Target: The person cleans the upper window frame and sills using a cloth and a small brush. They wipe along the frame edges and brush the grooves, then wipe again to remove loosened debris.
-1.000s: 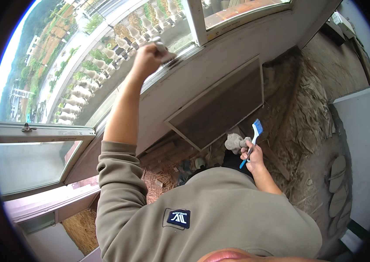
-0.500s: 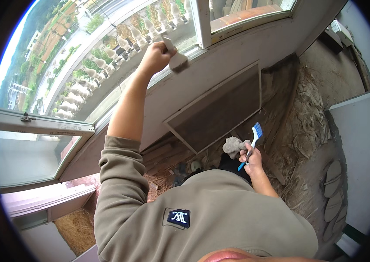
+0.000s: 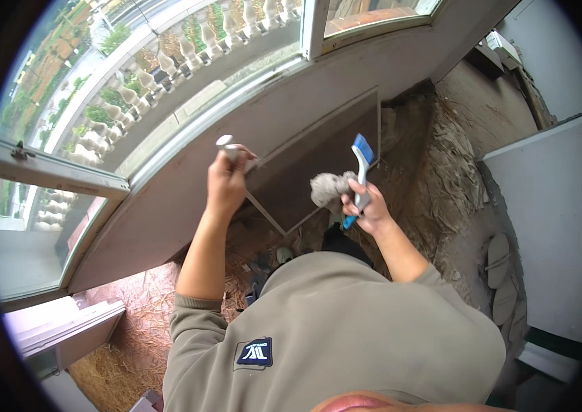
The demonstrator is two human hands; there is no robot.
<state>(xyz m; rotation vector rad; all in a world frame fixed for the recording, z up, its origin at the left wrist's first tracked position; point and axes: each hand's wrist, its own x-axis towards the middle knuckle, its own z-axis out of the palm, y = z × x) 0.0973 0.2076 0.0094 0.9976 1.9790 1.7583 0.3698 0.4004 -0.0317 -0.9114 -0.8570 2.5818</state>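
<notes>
My left hand (image 3: 226,182) is raised in front of the wall below the window and grips a small pale tool (image 3: 230,146) that sticks up out of the fist. My right hand (image 3: 366,206) is lower and to the right. It holds a blue-and-white brush (image 3: 361,165) upright, together with a crumpled grey rag (image 3: 329,189). Both hands hover in front of a large dark tile (image 3: 318,161) that leans against the wall. My olive sweatshirt (image 3: 332,329) fills the lower middle of the view.
A window frame (image 3: 57,172) and a white balustrade (image 3: 167,62) lie at upper left. Rough mortar and debris cover the floor (image 3: 456,178) at the right. A white panel (image 3: 552,220) stands at far right. Straw-like litter (image 3: 133,323) lies at lower left.
My left hand has come down from the window sill to the tile's upper corner, still gripping the small tool. My right hand has risen slightly with the brush and rag.
</notes>
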